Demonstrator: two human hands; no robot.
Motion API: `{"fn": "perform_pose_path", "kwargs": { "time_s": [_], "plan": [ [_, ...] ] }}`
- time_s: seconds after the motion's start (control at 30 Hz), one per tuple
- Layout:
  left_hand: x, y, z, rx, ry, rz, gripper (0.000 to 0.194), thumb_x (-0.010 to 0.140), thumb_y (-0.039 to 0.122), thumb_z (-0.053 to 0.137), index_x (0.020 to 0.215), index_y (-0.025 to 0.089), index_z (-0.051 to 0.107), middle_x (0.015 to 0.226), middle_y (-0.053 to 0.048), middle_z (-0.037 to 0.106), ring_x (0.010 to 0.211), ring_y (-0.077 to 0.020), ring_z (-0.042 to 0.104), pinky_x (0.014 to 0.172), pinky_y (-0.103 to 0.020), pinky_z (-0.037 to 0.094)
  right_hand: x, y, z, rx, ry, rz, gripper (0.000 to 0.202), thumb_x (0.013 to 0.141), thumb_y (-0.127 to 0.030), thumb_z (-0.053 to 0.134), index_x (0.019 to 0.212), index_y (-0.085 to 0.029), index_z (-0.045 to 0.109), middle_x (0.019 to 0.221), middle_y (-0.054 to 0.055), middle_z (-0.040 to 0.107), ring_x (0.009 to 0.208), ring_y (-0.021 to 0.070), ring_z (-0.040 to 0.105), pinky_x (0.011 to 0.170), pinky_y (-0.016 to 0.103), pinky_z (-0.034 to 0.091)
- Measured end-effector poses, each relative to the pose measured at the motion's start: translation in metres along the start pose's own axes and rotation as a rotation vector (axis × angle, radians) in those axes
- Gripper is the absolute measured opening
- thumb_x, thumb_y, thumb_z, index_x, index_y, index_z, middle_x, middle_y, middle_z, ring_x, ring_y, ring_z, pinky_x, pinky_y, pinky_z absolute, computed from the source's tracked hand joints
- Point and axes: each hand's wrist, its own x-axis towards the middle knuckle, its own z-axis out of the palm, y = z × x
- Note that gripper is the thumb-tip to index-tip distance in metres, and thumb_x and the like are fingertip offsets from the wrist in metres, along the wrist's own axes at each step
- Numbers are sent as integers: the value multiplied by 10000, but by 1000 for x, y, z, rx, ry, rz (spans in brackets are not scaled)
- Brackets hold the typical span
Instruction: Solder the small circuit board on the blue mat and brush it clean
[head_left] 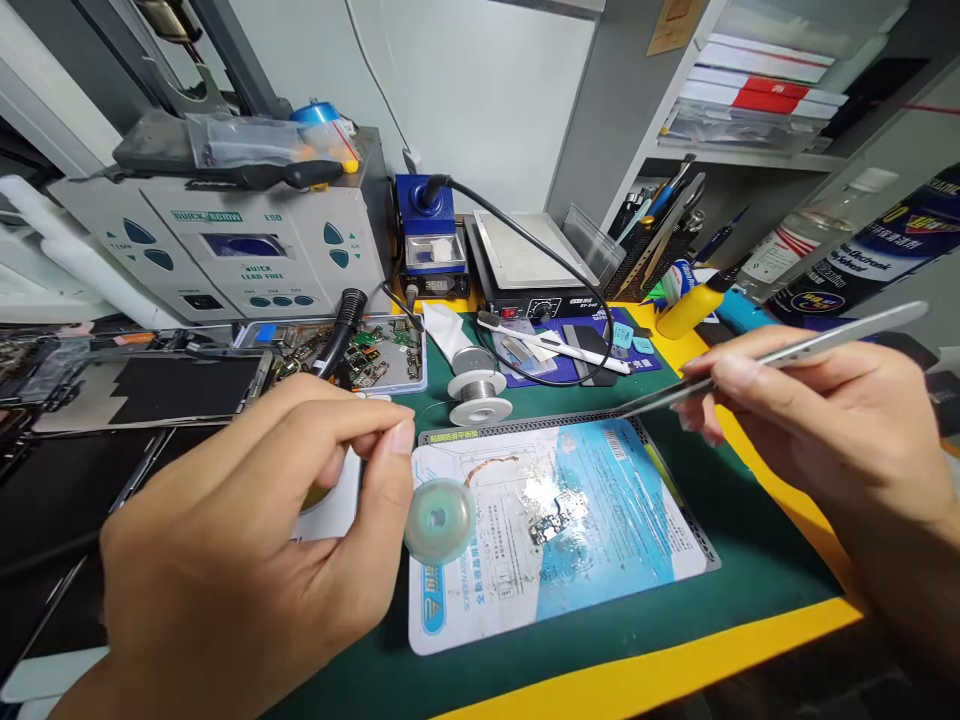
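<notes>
My left hand [262, 530] is raised at the left, thumb and forefinger pinched together; whatever may be between the tips is too small to make out. My right hand [832, 420] holds metal tweezers [780, 355] between thumb and fingers, their tips pointing left over the mat's far edge. A small circuit board [551, 520] lies on a blue and white printed sheet [615, 560]. Just right of my left hand is a translucent greenish spool [439, 520], with a strip of copper braid [491, 465] running out of it.
Behind the sheet stand a solder wire spool [480, 398], a soldering station [431, 235] and a hot plate [532, 260]. A rework station [255, 240] is at back left, near a tray of board parts [409, 365]. A yellow bottle [690, 303] stands beyond my right hand.
</notes>
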Motion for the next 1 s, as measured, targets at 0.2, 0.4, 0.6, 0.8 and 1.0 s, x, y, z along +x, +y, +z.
{"fn": "perform_pose_path", "kwargs": {
  "time_s": [0.2, 0.4, 0.6, 0.8, 1.0],
  "plan": [
    [8, -6, 2, 17, 71, 78, 67, 831, 148, 672, 846, 213, 663, 576, 75, 518, 468, -60, 419, 514, -206, 400, 15, 5, 1, 49, 242, 18, 138, 753, -252, 809, 674, -186, 718, 508, -22, 586, 464, 154, 589, 525, 313, 522],
    [10, -13, 2, 77, 106, 40, 22, 899, 225, 654, 886, 225, 672, 577, 86, 598, 468, -62, 533, 499, -200, 399, 31, 11, -6, -87, 211, 191, 219, 802, -270, 780, 659, -139, 677, 538, 24, 644, 463, 120, 590, 407, 205, 434],
    [15, -13, -2, 92, 107, 48, 348, 889, 269, 648, 580, 224, 496, 454, 69, 360, 402, -81, 340, 443, -255, 317, 43, 27, -9, -3, 110, 285, 360, 805, -478, 742, 736, -129, 688, 693, 79, 684, 588, 183, 659, 389, 236, 474],
    [16, -10, -2, 50, 103, 35, 345, 882, 246, 636, 567, 222, 496, 475, 58, 400, 415, -86, 369, 454, -265, 330, 47, 37, -8, -4, 106, 302, 243, 936, -351, 655, 862, -120, 662, 773, 13, 661, 612, 114, 639, 452, 199, 483],
    [15, -7, -1, 49, 84, 17, 359, 891, 326, 600, 574, 212, 475, 492, 56, 415, 442, -88, 366, 496, -225, 368, 50, 47, -6, -10, -47, 361, 268, 980, -334, 604, 1169, -146, 632, 1069, 67, 683, 809, 159, 680, 676, 318, 590]
  ]
}}
